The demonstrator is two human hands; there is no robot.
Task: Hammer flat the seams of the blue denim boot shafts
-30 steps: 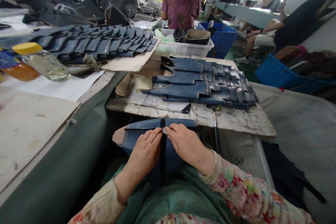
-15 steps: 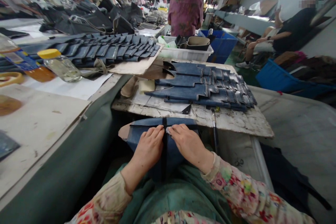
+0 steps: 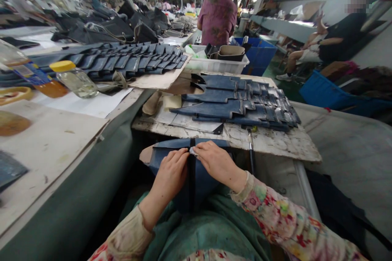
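Note:
A dark blue panel [image 3: 202, 185] with a black strip [image 3: 192, 183] down its middle rests over my lap, its upper end against the board's front edge. My left hand [image 3: 170, 171] grips the panel just left of the strip, fingers bent over a fold, thumb hidden. On the other side, my right hand [image 3: 218, 164] pinches the same fold, its fingertips close to my left ones. Something small and whitish [image 3: 192, 151] shows at the right thumb tip; whether it is a wrapping or a held scrap, I cannot tell. A tan end [image 3: 147, 154] sticks out at the panel's left.
A worn board [image 3: 275, 147] ahead carries overlapping blue pieces [image 3: 211, 110] and a dark-handled tool [image 3: 251, 155] at its front edge. On the left table stand a yellow-lidded jar [image 3: 78, 81] and a bottle [image 3: 39, 77]. A person [image 3: 218, 16] sits ahead; blue bins stand to the right.
My right hand has shifted slightly left across the black strip, bringing its thumb close to my left fingertips. Both hands keep their hold on the panel. The view has tilted slightly.

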